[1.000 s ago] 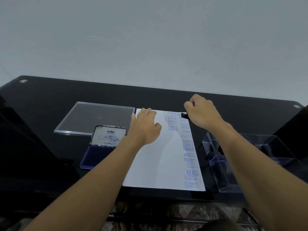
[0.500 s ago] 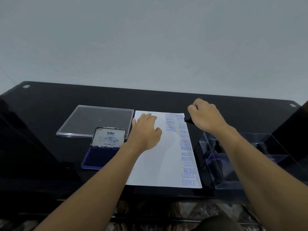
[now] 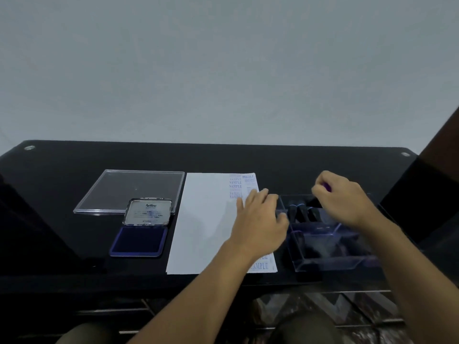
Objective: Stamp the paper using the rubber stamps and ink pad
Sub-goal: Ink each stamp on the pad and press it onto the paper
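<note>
Clear lid [image 3: 129, 189] — behind open ink pad [image 3: 140, 240]

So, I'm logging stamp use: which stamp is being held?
The stamp gripped by the right hand over the clear tray, purple showing at its top; the other stamps stand in the tray.

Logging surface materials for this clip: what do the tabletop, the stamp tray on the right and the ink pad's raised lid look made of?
Tabletop: likely dark glass, glossy, with a smooth sheen and round metal fittings at the far corners.
Stamp tray: clear rigid plastic, probably acrylic, since its contents show through the walls.
Ink pad lid: seems to be painted metal with worn shiny edges, though this is uncertain.
</note>
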`<state>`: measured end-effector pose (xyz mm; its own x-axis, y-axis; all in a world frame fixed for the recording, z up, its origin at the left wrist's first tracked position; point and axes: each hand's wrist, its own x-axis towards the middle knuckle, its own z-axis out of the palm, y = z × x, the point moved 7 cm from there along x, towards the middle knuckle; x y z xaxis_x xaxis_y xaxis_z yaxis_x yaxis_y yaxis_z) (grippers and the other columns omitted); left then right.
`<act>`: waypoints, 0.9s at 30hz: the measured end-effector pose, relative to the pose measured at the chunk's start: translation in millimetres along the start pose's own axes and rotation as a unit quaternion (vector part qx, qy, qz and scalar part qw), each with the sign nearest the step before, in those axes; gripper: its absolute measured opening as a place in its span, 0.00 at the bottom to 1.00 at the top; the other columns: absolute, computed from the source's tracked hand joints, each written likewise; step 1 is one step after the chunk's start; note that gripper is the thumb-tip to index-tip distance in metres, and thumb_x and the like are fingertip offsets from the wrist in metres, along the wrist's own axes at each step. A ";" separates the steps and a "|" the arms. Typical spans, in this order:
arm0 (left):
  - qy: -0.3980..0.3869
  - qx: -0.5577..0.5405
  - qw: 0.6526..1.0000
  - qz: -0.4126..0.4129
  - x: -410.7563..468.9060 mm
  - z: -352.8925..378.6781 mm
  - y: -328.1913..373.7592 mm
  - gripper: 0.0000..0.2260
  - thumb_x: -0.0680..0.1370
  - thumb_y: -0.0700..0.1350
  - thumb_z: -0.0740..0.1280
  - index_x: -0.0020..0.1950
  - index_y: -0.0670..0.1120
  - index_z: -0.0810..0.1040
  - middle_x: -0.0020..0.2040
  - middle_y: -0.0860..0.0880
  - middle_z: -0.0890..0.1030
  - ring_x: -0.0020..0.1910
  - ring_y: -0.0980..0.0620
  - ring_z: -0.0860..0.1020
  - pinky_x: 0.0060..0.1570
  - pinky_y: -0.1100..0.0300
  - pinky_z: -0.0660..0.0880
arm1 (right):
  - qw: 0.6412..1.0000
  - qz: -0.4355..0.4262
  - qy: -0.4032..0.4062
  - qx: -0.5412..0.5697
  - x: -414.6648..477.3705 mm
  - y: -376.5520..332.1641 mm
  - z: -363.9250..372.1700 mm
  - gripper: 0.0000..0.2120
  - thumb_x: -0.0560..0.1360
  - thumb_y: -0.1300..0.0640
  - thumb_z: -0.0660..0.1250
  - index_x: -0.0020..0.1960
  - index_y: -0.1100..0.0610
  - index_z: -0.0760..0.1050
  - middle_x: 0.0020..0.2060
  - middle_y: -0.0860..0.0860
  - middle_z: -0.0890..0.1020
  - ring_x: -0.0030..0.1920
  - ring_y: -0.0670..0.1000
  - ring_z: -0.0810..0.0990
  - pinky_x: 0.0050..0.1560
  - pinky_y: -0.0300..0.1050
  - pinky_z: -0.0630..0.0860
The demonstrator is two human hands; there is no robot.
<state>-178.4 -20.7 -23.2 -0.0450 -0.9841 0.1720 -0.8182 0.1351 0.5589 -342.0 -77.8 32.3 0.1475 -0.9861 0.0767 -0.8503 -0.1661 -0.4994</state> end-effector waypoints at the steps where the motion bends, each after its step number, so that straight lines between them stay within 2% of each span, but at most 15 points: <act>1: -0.004 -0.003 1.000 0.004 -0.9 2.4 9.2 0.20 0.82 0.51 0.56 0.73 0.47 0.67 0.76 0.49 0.63 0.78 0.47 0.54 0.76 0.40 0.47 | 1.000 0.007 0.006 -0.004 -3.8 7.1 -5.5 0.07 0.79 0.52 0.59 0.44 0.51 0.72 0.41 0.49 0.80 0.44 0.52 0.76 0.41 0.49 0.71; 3: -0.017 -0.001 1.000 0.011 -1.5 10.0 24.5 0.21 0.82 0.51 0.56 0.74 0.47 0.65 0.78 0.49 0.61 0.78 0.47 0.52 0.77 0.41 0.45 | 1.000 0.018 0.018 -0.010 -10.5 20.3 -16.9 0.07 0.78 0.52 0.60 0.43 0.51 0.73 0.40 0.48 0.80 0.44 0.52 0.76 0.42 0.49 0.70; 7: -0.023 0.015 0.999 0.042 -1.8 25.8 48.9 0.21 0.81 0.52 0.56 0.73 0.48 0.66 0.76 0.49 0.64 0.76 0.47 0.55 0.75 0.39 0.52 | 0.999 0.029 0.027 -0.007 -25.4 41.5 -38.3 0.07 0.79 0.53 0.62 0.43 0.51 0.74 0.39 0.49 0.81 0.43 0.50 0.76 0.39 0.47 0.69; 12: -0.048 0.010 0.997 0.059 -1.3 38.6 74.1 0.22 0.82 0.51 0.57 0.75 0.48 0.64 0.79 0.49 0.59 0.79 0.48 0.50 0.76 0.42 0.43 | 0.999 0.041 0.020 -0.006 -39.3 63.7 -54.0 0.05 0.79 0.55 0.64 0.44 0.52 0.75 0.40 0.51 0.81 0.41 0.51 0.77 0.36 0.45 0.70; 18: -0.062 0.020 0.995 0.082 3.6 50.3 93.8 0.22 0.82 0.50 0.57 0.75 0.47 0.64 0.79 0.48 0.58 0.79 0.48 0.50 0.76 0.42 0.43 | 0.996 0.086 0.005 -0.030 -46.0 93.9 -56.6 0.03 0.78 0.54 0.66 0.44 0.49 0.75 0.42 0.49 0.80 0.42 0.48 0.77 0.39 0.46 0.70; 22: -0.056 0.027 0.994 0.086 8.1 55.6 93.8 0.21 0.81 0.50 0.57 0.74 0.46 0.66 0.78 0.48 0.61 0.78 0.48 0.51 0.76 0.41 0.45 | 0.994 0.107 0.000 -0.011 -50.4 106.2 -55.4 0.04 0.78 0.53 0.66 0.44 0.49 0.76 0.40 0.50 0.82 0.40 0.50 0.79 0.38 0.46 0.72; 27: -0.050 0.023 0.995 0.083 12.0 57.5 87.2 0.20 0.81 0.49 0.57 0.73 0.47 0.67 0.78 0.49 0.62 0.79 0.48 0.52 0.76 0.42 0.45 | 0.992 0.099 -0.025 -0.071 -55.3 110.3 -43.6 0.04 0.77 0.53 0.68 0.45 0.48 0.74 0.42 0.47 0.79 0.41 0.46 0.77 0.40 0.45 0.71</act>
<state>-283.2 -27.3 -19.1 -0.2368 -0.9557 0.1750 -0.8201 0.2932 0.4914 -466.0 -41.9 10.6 -0.0084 -0.9984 -0.0555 -0.9270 0.0285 -0.3739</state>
